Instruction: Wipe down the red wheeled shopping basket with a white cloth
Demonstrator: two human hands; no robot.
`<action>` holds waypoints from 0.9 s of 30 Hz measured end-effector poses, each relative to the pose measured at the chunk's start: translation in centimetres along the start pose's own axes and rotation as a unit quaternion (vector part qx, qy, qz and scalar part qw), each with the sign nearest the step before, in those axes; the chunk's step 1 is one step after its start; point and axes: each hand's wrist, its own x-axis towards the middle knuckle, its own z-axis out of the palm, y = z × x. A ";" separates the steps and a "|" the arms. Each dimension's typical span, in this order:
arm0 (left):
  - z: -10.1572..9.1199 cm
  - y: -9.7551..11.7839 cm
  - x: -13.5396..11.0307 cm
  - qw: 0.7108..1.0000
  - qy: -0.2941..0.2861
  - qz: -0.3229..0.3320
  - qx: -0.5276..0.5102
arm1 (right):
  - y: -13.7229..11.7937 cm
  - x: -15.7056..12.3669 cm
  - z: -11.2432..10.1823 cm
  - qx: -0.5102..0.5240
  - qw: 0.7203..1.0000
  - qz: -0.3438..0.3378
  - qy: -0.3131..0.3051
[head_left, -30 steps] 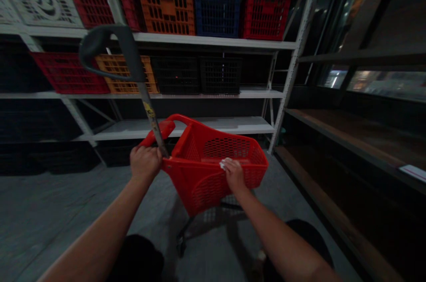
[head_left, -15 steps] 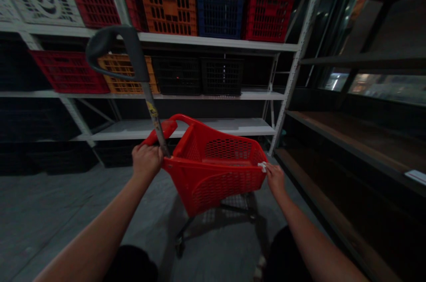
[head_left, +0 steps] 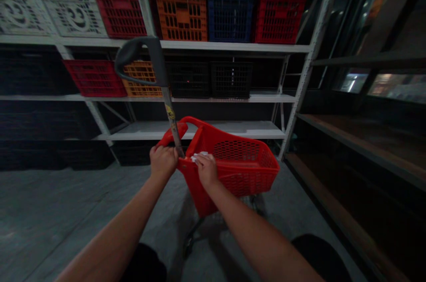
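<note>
A red plastic shopping cart point(head_left: 233, 178) on dark wheeled legs stands before me, its basket pointing right. My left hand point(head_left: 164, 160) is wrapped round the near end of its red handle. Pinched in my right hand point(head_left: 207, 169) is a crumpled white cloth point(head_left: 199, 155), pressed on the near rim of the basket close to the handle. Between handle and basket rises a metal pole with a dark grey loop grip point(head_left: 159, 62), leaning to the left. Where the pole ends below is hidden.
Behind the cart runs a white metal shelf rack point(head_left: 213, 130) with an orange crate point(head_left: 182, 16), a blue crate point(head_left: 230, 17) and several others. Dark wooden shelves point(head_left: 359, 144) line the right side. Grey concrete floor point(head_left: 83, 202) extends to the left.
My right hand has slid the white cloth leftward along the near rim, from the cart's far right corner to near the handle. My left hand keeps its hold. The view has shifted slightly left.
</note>
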 end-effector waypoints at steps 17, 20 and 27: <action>0.3 -0.1 1.1 0.999 -0.034 0.023 -0.014 | 14.5 -6.4 -19.4 -0.283 0.956 0.075 -0.007; 0.3 -0.2 1.3 0.998 -0.040 0.039 -0.019 | 15.0 -6.2 -19.8 -0.293 0.953 0.072 -0.006; 0.2 -1.3 1.7 0.995 -0.068 0.050 -0.045 | 16.2 -6.3 -21.2 -0.345 0.931 0.119 0.019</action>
